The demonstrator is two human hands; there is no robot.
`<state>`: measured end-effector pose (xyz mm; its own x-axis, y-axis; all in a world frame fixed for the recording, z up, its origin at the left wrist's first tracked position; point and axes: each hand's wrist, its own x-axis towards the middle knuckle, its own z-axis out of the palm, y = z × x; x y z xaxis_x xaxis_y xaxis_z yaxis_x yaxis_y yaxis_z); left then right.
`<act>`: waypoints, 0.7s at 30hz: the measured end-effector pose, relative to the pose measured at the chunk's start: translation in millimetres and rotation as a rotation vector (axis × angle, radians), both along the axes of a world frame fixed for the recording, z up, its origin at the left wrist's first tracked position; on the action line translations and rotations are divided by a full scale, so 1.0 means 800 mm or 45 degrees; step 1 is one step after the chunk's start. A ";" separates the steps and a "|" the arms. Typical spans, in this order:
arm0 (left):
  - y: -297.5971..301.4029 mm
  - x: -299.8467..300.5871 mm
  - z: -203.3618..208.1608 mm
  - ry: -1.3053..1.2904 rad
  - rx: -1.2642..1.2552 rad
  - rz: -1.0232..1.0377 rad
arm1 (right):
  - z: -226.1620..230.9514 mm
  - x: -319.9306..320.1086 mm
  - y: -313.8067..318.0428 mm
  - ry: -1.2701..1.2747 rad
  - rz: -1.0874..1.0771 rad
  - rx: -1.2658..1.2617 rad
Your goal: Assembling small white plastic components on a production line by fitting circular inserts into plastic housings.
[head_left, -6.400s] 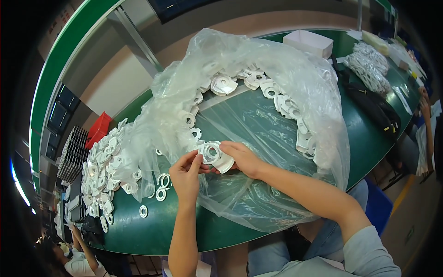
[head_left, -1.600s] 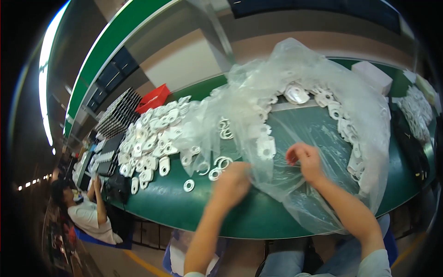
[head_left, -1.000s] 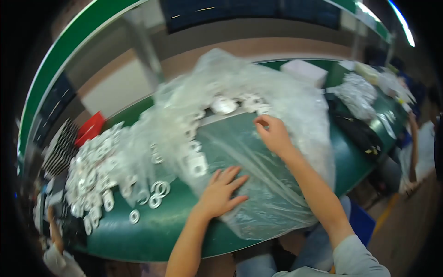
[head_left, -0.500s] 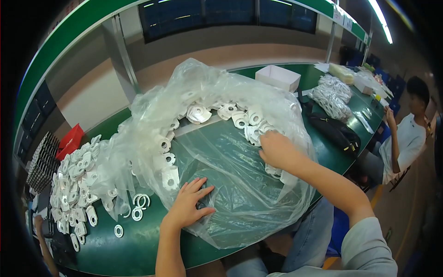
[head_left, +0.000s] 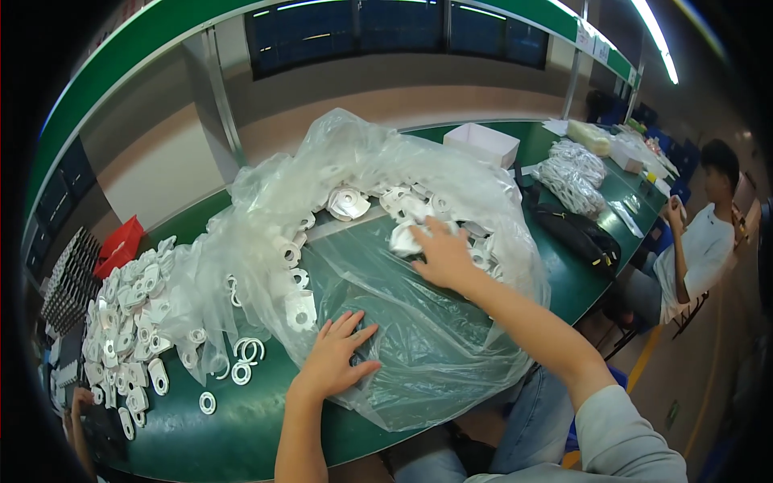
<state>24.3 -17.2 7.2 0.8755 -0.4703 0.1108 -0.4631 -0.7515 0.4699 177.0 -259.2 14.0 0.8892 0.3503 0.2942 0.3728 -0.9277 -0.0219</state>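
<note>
A large clear plastic bag (head_left: 435, 378) lies spread over the green table in front of me, its far side bunched up in a ridge. My left hand (head_left: 336, 358) rests flat on the bag's near left part, fingers apart and holding nothing. Flat silver-white metal pieces with round holes (head_left: 348, 204) form an arc along the bunched plastic. Toward the right of that arc, my right hand (head_left: 444, 256) reaches over with spread fingers. Its fingertips are against a few pieces (head_left: 405, 239), which are smeared by motion. Its fingers do not appear to close around any piece.
Left lies a heap of similar metal pieces (head_left: 121, 338), with loose rings (head_left: 241, 372) nearby. Behind it stand a red bin (head_left: 121, 244) and stacked trays (head_left: 71, 278). Right are a white box (head_left: 481, 146), bagged parts (head_left: 570, 173), a black bag (head_left: 581, 240) and a seated person (head_left: 699, 241).
My right hand has moved left and its fingers have spread. Some metal pieces at the arc's right have shifted left with it. My left hand stays on the plastic.
</note>
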 end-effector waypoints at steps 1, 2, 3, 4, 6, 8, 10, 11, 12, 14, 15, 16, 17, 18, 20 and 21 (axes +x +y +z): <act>0.000 -0.001 0.000 -0.002 -0.009 -0.001 | 0.000 -0.004 0.007 -0.014 0.170 0.142; -0.001 -0.001 0.001 -0.004 -0.020 -0.004 | 0.001 -0.004 0.011 -0.019 0.160 0.147; -0.002 -0.002 0.002 -0.007 -0.016 -0.017 | 0.004 -0.003 0.013 -0.072 0.295 0.406; -0.002 -0.003 0.002 -0.009 -0.019 -0.011 | 0.006 -0.001 0.014 -0.123 0.441 0.664; -0.003 -0.003 0.002 -0.010 -0.023 -0.008 | 0.015 0.001 -0.009 -0.092 0.368 0.634; 0.001 -0.005 0.000 0.003 -0.021 0.001 | 0.027 -0.007 -0.026 -0.049 0.312 0.604; 0.007 -0.008 -0.002 0.012 -0.015 0.018 | 0.039 -0.021 -0.036 0.291 -0.246 -0.065; 0.004 -0.006 0.000 0.002 -0.016 0.004 | 0.034 -0.018 -0.049 0.285 -0.256 -0.066; 0.000 -0.004 0.002 -0.003 -0.018 -0.003 | 0.022 -0.011 -0.062 0.210 -0.235 -0.120; -0.002 -0.003 0.002 -0.004 -0.019 -0.012 | 0.014 -0.011 -0.058 0.143 -0.208 -0.167; -0.002 -0.003 0.002 -0.003 -0.014 -0.011 | 0.008 -0.009 -0.050 0.201 -0.139 0.002; -0.001 -0.003 0.000 -0.005 -0.010 -0.007 | 0.008 -0.010 -0.038 0.260 -0.066 0.172; 0.001 -0.004 -0.001 -0.007 -0.006 -0.003 | 0.009 -0.012 -0.029 0.263 -0.061 0.178; 0.001 -0.005 -0.001 -0.004 0.001 0.002 | 0.010 -0.015 -0.021 0.319 0.034 0.259; -0.001 -0.007 0.001 -0.004 -0.026 -0.006 | -0.002 -0.015 -0.012 0.322 0.323 0.550; -0.003 -0.008 0.002 0.002 -0.020 0.002 | -0.010 -0.011 -0.009 0.328 0.331 0.556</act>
